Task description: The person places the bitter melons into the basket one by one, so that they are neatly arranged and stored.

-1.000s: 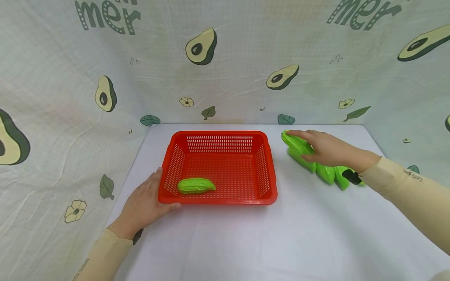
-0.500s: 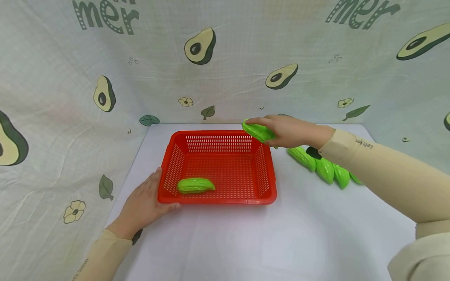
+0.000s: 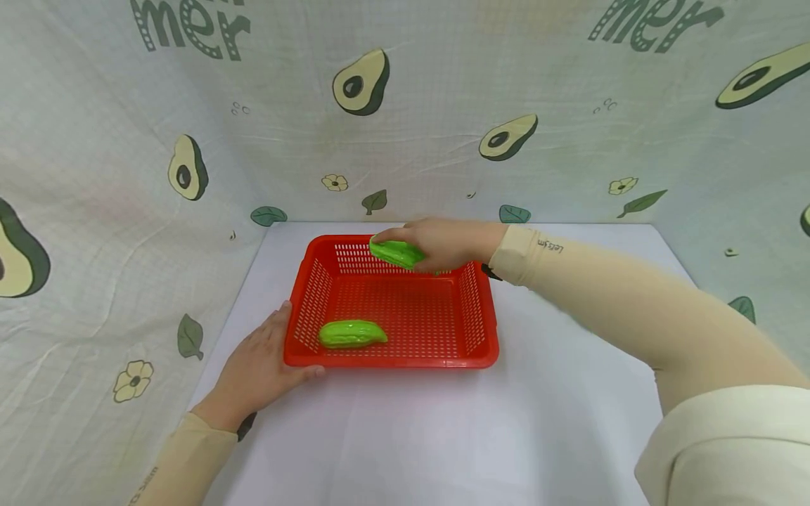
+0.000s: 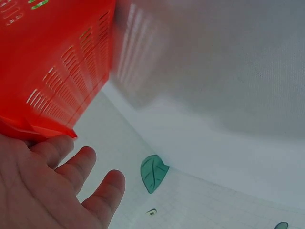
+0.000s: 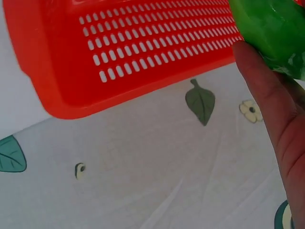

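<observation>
A bright green bitter melon (image 3: 394,253), glossy and ridged, is in my right hand (image 3: 446,241), which grips it from above over the back part of the red basket (image 3: 405,363). In the right wrist view the same bitter melon (image 5: 271,33) shows at the upper right, with a finger lying along it. A second bitter melon (image 3: 351,334) lies on the basket floor at the front left. My left hand (image 3: 262,365) rests at the basket's front left corner, thumb along the front and fingers along the left side. Its fingers (image 4: 105,195) look extended, touching the rim.
The basket stands on a white table (image 3: 405,436). A cloth backdrop (image 3: 436,105) printed with avocados and leaves rises behind and beside it. My right sleeve (image 3: 620,302) crosses the right side and covers the spot where other bitter melons lay in earlier frames.
My right hand has carried the bitter melon leftward from the pile on the right to above the basket. The left hand, basket and melon inside have stayed put.
</observation>
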Demonstrator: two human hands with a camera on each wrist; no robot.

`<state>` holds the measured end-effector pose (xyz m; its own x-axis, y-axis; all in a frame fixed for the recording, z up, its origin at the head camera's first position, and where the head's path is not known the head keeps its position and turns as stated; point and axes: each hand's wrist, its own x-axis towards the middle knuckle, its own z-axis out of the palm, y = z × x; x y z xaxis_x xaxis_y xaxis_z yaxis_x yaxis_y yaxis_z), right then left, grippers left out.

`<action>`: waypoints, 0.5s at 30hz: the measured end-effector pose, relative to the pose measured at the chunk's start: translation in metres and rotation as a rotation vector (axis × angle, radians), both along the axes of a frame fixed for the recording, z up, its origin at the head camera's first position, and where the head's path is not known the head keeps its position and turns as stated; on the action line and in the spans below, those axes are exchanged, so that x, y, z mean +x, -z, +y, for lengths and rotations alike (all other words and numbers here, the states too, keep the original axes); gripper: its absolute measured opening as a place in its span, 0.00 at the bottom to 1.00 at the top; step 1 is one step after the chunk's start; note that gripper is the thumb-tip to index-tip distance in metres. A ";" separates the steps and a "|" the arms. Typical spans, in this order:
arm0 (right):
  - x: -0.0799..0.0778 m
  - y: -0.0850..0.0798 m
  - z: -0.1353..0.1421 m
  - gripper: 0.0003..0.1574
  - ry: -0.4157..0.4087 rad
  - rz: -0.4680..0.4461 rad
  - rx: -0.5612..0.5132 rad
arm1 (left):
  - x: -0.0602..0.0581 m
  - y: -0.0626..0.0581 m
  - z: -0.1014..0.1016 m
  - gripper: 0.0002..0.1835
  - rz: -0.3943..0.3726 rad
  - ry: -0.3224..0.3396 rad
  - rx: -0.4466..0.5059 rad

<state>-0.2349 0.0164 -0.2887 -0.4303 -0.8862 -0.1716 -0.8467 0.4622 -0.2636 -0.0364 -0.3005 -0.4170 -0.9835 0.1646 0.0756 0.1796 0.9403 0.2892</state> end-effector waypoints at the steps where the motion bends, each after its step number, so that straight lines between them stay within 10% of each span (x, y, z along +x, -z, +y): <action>1: 0.000 0.002 -0.005 0.48 -0.006 -0.005 0.009 | 0.000 0.000 0.000 0.68 -0.001 -0.002 0.001; 15: 0.008 0.037 -0.055 0.49 -0.045 -0.198 0.068 | -0.001 -0.001 -0.001 0.69 -0.019 -0.011 0.005</action>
<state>-0.2271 -0.0383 -0.3261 -0.3429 -0.8870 -0.3092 -0.8015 0.4479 -0.3961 -0.0372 -0.3012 -0.4161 -0.9864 0.1538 0.0582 0.1642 0.9405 0.2975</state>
